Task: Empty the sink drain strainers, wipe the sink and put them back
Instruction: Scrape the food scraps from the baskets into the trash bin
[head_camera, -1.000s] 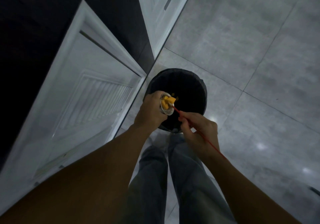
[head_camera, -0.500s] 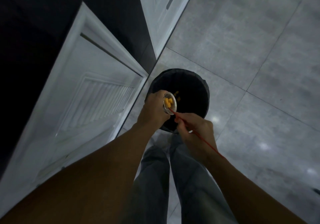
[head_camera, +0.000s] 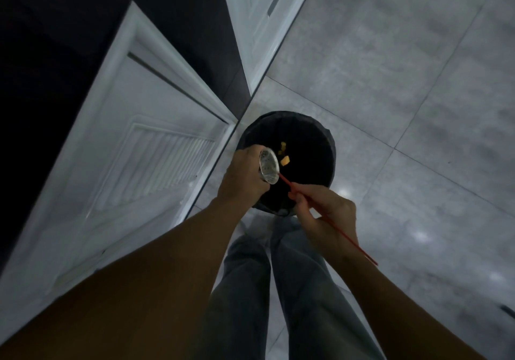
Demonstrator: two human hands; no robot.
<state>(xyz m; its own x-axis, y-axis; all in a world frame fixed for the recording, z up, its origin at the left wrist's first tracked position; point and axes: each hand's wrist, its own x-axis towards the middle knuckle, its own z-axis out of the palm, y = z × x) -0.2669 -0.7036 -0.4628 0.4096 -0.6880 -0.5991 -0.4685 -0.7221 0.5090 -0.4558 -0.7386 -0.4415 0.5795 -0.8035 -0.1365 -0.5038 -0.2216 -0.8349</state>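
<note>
My left hand [head_camera: 242, 178] grips a round metal sink strainer [head_camera: 269, 166], tipped on its side over a black trash bin [head_camera: 326, 136] on the floor. The strainer's bowl looks bare of scraps. Yellow food bits [head_camera: 284, 160] are in the air or lying inside the bin just right of the strainer. My right hand [head_camera: 323, 210] pinches a thin red stick [head_camera: 328, 220], whose tip touches the strainer's lower rim.
An open white cabinet door [head_camera: 133, 147] with slats stands left of the bin, a dark cabinet interior behind it. Another white door [head_camera: 259, 25] is at the top. Grey floor tiles [head_camera: 404, 80] spread to the right. My legs in jeans [head_camera: 278, 290] are below the bin.
The yellow scraps have left the strainer and dropped into the bin. My left hand has tipped the strainer further on its side; the stick's tip has slid to the rim.
</note>
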